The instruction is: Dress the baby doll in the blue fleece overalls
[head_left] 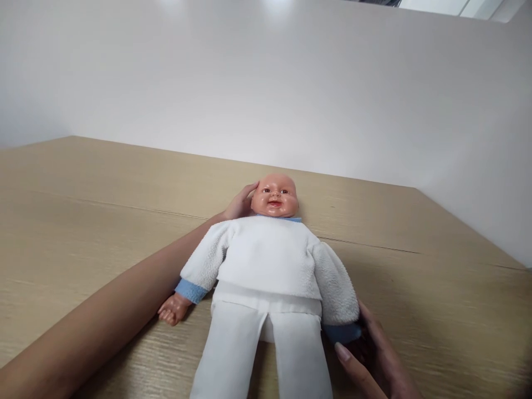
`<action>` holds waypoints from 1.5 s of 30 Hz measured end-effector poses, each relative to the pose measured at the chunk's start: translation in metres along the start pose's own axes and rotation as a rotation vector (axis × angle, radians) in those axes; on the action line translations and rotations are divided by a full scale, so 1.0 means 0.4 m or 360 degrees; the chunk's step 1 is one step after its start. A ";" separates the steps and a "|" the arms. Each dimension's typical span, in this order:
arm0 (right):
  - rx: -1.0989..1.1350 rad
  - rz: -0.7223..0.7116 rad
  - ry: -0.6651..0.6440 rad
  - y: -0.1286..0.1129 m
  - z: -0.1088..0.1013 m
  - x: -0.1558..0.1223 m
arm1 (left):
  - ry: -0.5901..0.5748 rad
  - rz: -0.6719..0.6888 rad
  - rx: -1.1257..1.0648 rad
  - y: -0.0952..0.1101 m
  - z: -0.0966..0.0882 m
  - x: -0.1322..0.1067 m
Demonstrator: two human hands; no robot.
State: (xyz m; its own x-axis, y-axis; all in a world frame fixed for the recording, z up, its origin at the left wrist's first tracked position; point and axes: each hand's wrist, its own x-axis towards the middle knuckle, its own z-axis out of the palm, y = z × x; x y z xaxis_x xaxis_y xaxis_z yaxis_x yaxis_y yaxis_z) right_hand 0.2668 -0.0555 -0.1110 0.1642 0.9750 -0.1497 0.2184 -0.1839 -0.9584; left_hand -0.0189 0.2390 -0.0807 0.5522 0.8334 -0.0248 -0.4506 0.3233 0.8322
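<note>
A baby doll (pixel 270 255) lies face up on the wooden table, its bald head away from me. It wears a white fleece top with blue cuffs and white trousers; its feet are out of view. My left hand (pixel 242 202) cups the side of the doll's head, some fingers hidden behind it. Beside the blue cuff on the picture's right, my right hand (pixel 376 354) curls around the doll's forearm, thumb toward me and fingers on the outer side. That small doll hand is mostly hidden by my fingers. The doll's other arm rests against my left forearm.
The light wood table (pixel 83 238) has a seam running across it beyond the doll's shoulders. A plain white wall (pixel 266 94) rises behind its far and right edges.
</note>
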 end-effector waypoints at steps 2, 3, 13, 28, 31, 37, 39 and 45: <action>-0.0005 -0.0006 -0.0072 0.010 -0.012 0.005 | -0.0014 0.0041 0.0033 -0.003 -0.004 0.006; -0.0015 -0.0013 -0.0101 0.013 -0.017 0.007 | -0.0015 0.0061 0.0044 -0.003 -0.005 0.006; -0.0141 -0.0145 -0.0087 0.010 -0.011 0.005 | -0.0019 0.0073 0.0093 0.002 0.011 -0.021; -0.0184 -0.0196 -0.0106 -0.058 0.028 -0.019 | -0.0001 0.0009 0.0048 -0.007 -0.001 -0.018; -0.0187 -0.0171 -0.0094 -0.068 0.027 -0.016 | 0.0121 0.0136 0.0029 -0.002 -0.014 -0.042; -0.0200 -0.0078 -0.0144 -0.111 -0.024 -0.021 | 0.0539 0.0206 0.0121 0.018 -0.019 -0.197; -0.0322 -0.0081 -0.0093 -0.109 -0.048 -0.045 | 0.0573 0.0186 0.0303 0.022 -0.001 -0.286; -0.0708 -0.0521 0.0385 -0.017 -0.091 -0.236 | 0.0858 -0.0065 0.1205 0.011 0.063 -0.547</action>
State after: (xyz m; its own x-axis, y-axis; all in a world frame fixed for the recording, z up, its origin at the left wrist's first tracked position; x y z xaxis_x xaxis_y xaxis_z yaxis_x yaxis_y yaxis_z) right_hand 0.2849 -0.1507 -0.0817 0.2234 0.9433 0.2456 0.6673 0.0356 -0.7439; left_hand -0.1240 0.0466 -0.0577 0.0715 0.9849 -0.1579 0.2449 0.1361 0.9600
